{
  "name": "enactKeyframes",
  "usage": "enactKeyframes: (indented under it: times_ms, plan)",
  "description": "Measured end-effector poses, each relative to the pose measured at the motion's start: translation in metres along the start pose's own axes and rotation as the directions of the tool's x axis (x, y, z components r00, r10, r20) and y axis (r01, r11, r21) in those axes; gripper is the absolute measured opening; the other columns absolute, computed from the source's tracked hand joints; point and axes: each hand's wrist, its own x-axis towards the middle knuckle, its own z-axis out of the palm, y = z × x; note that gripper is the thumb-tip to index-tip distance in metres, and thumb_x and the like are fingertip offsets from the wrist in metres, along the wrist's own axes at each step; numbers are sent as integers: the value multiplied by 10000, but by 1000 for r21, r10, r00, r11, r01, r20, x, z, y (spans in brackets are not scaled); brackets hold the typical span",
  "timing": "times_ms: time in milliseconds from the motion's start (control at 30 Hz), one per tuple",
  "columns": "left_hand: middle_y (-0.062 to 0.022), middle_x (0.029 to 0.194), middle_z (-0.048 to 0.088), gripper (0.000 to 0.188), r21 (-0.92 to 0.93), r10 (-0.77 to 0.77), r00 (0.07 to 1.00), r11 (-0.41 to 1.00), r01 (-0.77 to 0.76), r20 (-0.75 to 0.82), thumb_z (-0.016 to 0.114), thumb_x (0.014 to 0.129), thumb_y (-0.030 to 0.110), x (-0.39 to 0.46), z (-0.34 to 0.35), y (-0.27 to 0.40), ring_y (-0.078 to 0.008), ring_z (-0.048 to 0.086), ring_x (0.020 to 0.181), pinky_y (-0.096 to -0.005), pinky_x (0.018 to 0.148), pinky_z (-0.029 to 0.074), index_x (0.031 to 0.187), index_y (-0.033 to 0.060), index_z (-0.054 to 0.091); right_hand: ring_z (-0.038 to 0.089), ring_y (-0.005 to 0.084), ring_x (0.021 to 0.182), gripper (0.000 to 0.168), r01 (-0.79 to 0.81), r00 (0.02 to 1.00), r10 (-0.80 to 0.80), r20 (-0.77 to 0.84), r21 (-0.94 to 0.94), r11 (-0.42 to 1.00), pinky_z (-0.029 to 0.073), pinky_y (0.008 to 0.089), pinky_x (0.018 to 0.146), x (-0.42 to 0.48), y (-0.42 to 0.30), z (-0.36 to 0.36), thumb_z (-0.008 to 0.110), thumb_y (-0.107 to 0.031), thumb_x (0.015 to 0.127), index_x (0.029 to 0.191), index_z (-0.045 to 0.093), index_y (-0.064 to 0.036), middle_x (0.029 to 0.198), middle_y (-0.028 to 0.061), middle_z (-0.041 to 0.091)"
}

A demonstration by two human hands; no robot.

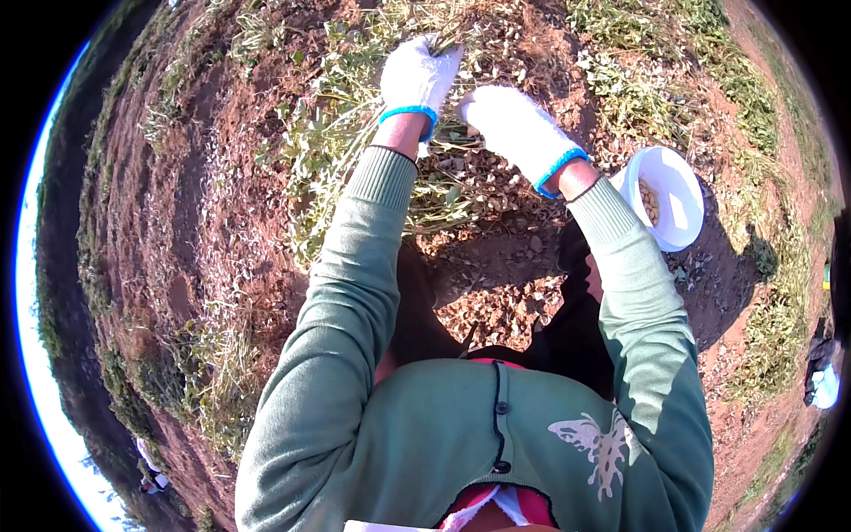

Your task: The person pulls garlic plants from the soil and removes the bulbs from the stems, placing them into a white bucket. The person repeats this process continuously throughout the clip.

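My left hand (420,74), in a white knit glove with a blue cuff, grips the stems of a peanut plant (452,25) near the top of the view. Just to its right and closer to me is my right hand (515,126), gloved the same way. Its fingertips point left over the pile of pulled plants, and what lies under them is hidden. Pale pods hang among the leaves and roots (498,174) below my hands. A white plastic bucket (670,229) stands tilted beside my right forearm, with some peanuts (647,201) inside.
Uprooted plants (219,379) lie in rows on reddish soil (266,292) to the left. More plants (631,93) lie at upper right. Dark and pale items (824,382) rest at the far right edge. A person (153,479) is far off at lower left.
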Motion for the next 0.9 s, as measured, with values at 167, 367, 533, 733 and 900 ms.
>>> enactKeyframes:
  times_ms: [167,367,533,733,900]
  plan:
    - [-124,777,712,506,-97,-143,990,985,143,14,748,820,503,10,-37,-23,-230,690,724,-382,722,541,913,6,724,573,64,805,267,-321,944,255,210,406,855,493,233,666,-13,-14,-47,579,-148,938,1169,683,-64,967,-5,655]
    - [-124,967,726,589,148,-26,995,989,12,95,757,797,513,9,-91,-37,-253,706,872,-414,818,540,1145,45,677,659,267,1020,302,-367,912,273,-305,-313,876,523,371,896,-97,176,-206,499,-113,961,1192,671,-21,1165,128,691]
    - [-94,971,748,346,-405,215,965,877,-260,-154,760,842,242,-23,-152,15,-165,665,876,-325,829,512,1116,35,715,663,282,908,428,-562,701,673,-235,-764,318,522,396,774,-208,284,-249,619,-290,921,1156,644,68,1005,181,697]
    - [-176,874,692,304,415,380,796,892,-181,-470,728,820,352,-60,-247,-6,-374,666,874,-455,766,521,971,89,713,626,190,809,476,-713,697,679,-230,-311,628,500,349,646,-155,246,-222,644,-300,935,1277,581,24,1028,99,669]
    - [-133,813,673,358,818,357,888,574,37,-291,730,814,416,-121,-338,-44,-338,668,791,-450,677,519,1055,154,693,613,149,998,412,-747,658,753,1,-132,652,498,325,761,-96,176,-172,610,-217,975,1338,578,-26,1245,85,646]
